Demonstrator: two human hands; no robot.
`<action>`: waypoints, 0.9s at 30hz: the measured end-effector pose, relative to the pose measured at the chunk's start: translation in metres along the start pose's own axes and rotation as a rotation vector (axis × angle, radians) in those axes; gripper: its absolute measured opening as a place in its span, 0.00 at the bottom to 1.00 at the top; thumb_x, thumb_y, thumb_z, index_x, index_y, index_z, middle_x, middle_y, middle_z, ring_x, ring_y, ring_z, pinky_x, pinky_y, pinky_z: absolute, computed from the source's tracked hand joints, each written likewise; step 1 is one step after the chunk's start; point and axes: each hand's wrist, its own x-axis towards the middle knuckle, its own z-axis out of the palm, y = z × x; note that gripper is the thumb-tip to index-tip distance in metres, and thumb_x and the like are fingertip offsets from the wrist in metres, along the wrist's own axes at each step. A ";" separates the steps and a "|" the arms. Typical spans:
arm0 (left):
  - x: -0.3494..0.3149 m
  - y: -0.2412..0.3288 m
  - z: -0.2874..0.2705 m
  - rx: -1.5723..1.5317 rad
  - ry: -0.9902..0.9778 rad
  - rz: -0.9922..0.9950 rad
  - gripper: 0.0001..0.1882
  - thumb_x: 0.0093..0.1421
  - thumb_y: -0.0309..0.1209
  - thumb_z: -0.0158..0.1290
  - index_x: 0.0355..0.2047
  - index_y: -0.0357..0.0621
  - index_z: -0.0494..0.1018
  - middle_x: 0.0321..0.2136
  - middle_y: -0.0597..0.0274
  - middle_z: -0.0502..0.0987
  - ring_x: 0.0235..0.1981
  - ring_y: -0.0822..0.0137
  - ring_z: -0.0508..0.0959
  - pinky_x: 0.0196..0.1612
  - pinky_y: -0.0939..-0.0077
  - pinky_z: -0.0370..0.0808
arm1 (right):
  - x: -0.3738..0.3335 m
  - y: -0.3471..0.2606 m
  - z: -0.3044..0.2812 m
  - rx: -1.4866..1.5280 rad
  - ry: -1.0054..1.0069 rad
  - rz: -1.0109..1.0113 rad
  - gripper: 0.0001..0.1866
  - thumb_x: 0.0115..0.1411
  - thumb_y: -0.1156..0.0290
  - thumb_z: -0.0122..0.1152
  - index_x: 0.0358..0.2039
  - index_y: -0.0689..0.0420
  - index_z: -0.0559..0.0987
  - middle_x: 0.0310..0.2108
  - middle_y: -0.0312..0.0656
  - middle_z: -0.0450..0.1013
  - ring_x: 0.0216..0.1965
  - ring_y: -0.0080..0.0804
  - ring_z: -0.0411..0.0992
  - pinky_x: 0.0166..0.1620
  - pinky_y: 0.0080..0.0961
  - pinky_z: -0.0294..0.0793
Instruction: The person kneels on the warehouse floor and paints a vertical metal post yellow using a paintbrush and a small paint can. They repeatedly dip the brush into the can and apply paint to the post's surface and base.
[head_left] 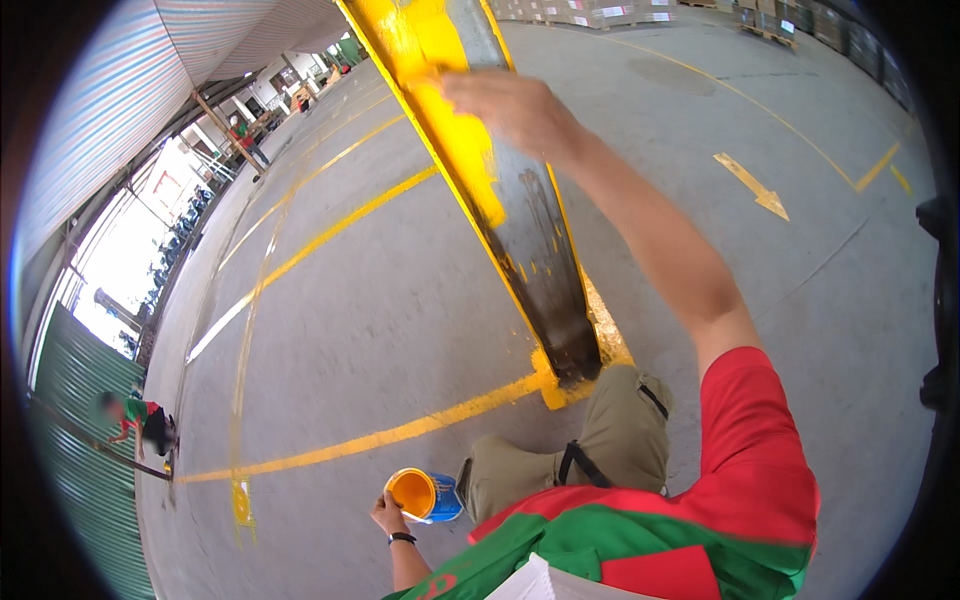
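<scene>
Reaching up, your right hand [510, 105] is on the steel column [520, 210], a tall post that is grey and grimy down its middle face, glossy yellow along its left edge and across the upper stretch. Its long axis runs from the base by your knee [620, 420], where it meets the concrete floor [380, 300], up and leftward to the top of the view. Wet yellow spreads at the foot and joins a yellow floor line [400, 432] running off to your left.

Your right hand's fingers are curled, pressed against the fresh yellow patch; there may be a brush or pad under them, but it's hidden, so I can't tell what they grip. Down low, your left hand [388, 515], a dark band at the wrist, is closed on the rim of a blue paint can [428, 496] filled with orange-yellow paint, just beside your leg. Far left, another person [135, 418] in green and red bends over by the green wall.
</scene>
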 end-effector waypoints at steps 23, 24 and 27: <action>-0.021 0.006 -0.016 0.007 -0.090 -0.271 0.13 0.65 0.32 0.60 0.40 0.31 0.80 0.21 0.64 0.78 0.20 0.72 0.77 0.23 0.79 0.70 | 0.042 0.031 -0.011 0.163 0.376 0.614 0.12 0.66 0.63 0.65 0.43 0.58 0.85 0.30 0.43 0.82 0.28 0.26 0.78 0.34 0.25 0.75; -0.021 0.008 -0.016 -0.012 -0.115 -0.224 0.13 0.65 0.32 0.60 0.41 0.31 0.80 0.21 0.64 0.78 0.20 0.72 0.77 0.23 0.79 0.70 | 0.054 0.032 -0.001 0.169 0.418 0.599 0.12 0.65 0.63 0.67 0.41 0.58 0.86 0.30 0.45 0.82 0.29 0.31 0.79 0.35 0.28 0.77; -0.021 0.010 -0.017 0.013 -0.119 -0.241 0.14 0.65 0.33 0.61 0.41 0.31 0.80 0.22 0.64 0.78 0.20 0.72 0.77 0.23 0.79 0.71 | 0.058 0.027 0.005 0.162 0.395 0.544 0.12 0.66 0.62 0.65 0.41 0.57 0.86 0.28 0.41 0.82 0.26 0.26 0.76 0.31 0.25 0.74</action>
